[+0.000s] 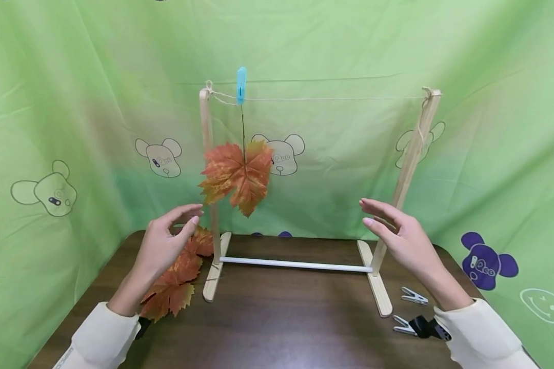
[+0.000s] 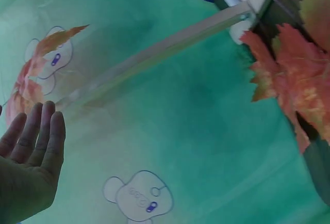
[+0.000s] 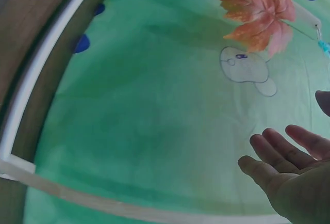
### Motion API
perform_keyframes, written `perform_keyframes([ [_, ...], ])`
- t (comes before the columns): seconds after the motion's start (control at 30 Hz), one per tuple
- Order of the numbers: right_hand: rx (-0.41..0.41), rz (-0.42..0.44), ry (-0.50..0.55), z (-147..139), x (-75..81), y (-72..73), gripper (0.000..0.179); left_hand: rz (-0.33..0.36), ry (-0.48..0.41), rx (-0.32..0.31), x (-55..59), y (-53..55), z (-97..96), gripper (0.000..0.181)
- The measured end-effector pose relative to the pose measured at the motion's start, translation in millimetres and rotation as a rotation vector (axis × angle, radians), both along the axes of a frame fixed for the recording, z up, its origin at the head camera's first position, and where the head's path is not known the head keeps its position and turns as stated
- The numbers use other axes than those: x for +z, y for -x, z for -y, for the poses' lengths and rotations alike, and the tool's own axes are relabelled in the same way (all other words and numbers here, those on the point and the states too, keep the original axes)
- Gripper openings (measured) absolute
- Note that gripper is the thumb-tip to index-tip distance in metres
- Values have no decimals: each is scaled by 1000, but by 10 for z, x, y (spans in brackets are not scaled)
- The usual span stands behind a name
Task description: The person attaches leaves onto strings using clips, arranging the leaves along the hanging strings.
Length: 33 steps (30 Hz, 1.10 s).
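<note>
An orange maple-like leaf (image 1: 240,174) hangs by its dark stem from a blue clothespin (image 1: 241,86), clipped to the string (image 1: 328,98) near the left post of a wooden rack (image 1: 408,159). My left hand (image 1: 163,238) is raised below and left of that leaf, its fingers relaxed and holding nothing. Beneath it, more orange leaves (image 1: 173,279) lie on the table's left side. Beside the right post my right hand (image 1: 403,238) is up in the air, fingers loosely bent, nothing between them; its palm shows in the right wrist view.
Two pale clothespins (image 1: 414,295) lie on the brown table (image 1: 295,318) near the right foot of the rack. A white rod (image 1: 295,264) joins the rack's feet low down. A green patterned curtain (image 1: 341,41) surrounds the table at the back and sides.
</note>
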State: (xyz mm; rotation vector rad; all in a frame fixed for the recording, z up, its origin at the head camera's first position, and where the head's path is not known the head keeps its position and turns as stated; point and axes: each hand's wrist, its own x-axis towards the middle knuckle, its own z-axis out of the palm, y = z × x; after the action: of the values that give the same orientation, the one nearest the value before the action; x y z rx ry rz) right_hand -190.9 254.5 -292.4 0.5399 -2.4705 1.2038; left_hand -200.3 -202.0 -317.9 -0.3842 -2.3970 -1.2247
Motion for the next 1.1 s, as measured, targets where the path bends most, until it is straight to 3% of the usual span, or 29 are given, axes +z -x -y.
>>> perform_keyframes([
  [0.33,-54,61,-40,-186,-224,-59,49,108,13,-61,-213,44,111,36],
  [0.5,-68,83,-65,-270,-349,-99,49,144,61,-69,-328,51,158,38],
  [1.1,-146,86,-171,-528,-708,-196,46,223,205,-99,-623,66,319,50],
])
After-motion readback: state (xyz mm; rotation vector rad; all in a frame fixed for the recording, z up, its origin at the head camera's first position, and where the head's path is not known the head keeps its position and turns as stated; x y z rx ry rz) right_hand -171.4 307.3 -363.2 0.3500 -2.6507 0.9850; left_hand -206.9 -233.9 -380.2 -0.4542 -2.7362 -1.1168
